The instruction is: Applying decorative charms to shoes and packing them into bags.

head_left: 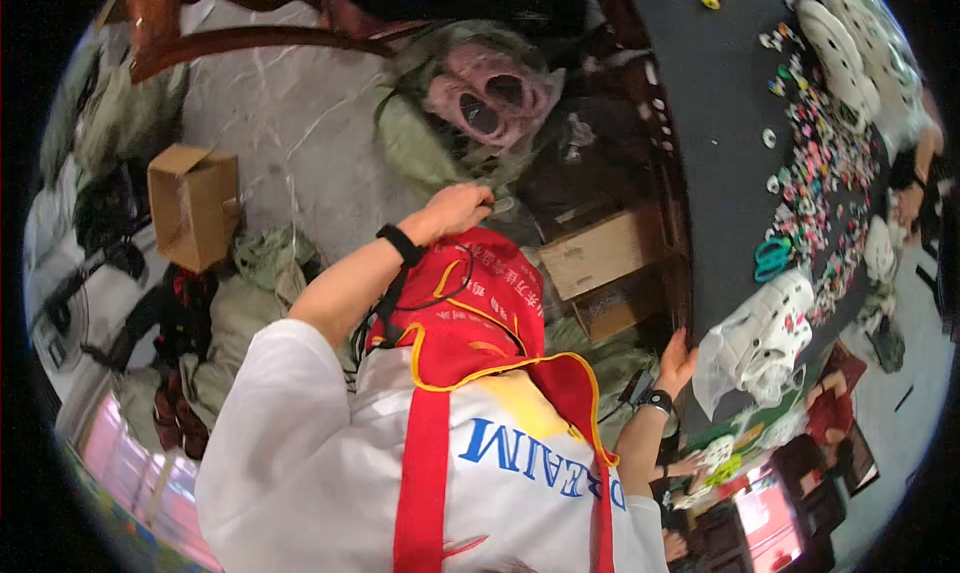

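Note:
My left hand (458, 211) is closed at the near edge of a sack, its fingers curled on the plastic bag (520, 148) there. A pair of pink shoes (485, 93) lies inside this clear bag, which rests on the pale green sack (405, 138). At the dark table's left edge is my right hand (678, 363), fingers stretched out and apart, with nothing seen in it. White clogs with holes (770, 333) sit in clear plastic on the table (725, 173), just right of that hand. A red apron (470, 303) covers my front.
Many small colourful charms (825, 188) are strewn over the table, with teal-handled scissors (771, 260) among them. More white clogs (840, 63) lie at its far end. Cardboard boxes (600, 253) stand beside the table; another carton (193, 208) is at left. Other people's hands (908, 203) work across the table.

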`<action>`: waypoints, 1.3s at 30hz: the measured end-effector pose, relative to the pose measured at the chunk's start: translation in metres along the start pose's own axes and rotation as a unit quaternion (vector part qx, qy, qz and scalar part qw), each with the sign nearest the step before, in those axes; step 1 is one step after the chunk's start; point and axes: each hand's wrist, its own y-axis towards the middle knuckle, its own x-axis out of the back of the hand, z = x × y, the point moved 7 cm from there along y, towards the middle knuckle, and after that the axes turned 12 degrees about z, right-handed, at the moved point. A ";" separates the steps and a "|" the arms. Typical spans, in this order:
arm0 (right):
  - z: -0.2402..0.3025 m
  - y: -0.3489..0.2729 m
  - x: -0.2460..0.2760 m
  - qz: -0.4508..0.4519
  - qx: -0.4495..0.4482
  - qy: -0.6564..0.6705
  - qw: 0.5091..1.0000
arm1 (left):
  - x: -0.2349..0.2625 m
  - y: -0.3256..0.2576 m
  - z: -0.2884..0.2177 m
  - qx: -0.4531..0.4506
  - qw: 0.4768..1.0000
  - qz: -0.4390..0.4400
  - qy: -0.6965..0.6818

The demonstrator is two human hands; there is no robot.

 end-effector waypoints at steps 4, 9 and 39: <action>0.001 0.006 -0.004 -0.084 0.039 -0.024 0.995 | 0.000 -0.006 0.014 0.029 0.999 -0.002 -0.026; 0.007 0.015 0.004 -0.099 0.028 -0.014 0.995 | 0.004 -0.012 0.022 0.019 0.998 -0.032 -0.049; -0.012 0.010 0.004 -0.156 0.108 -0.020 0.982 | 0.009 -0.050 0.022 0.077 0.995 -0.024 -0.061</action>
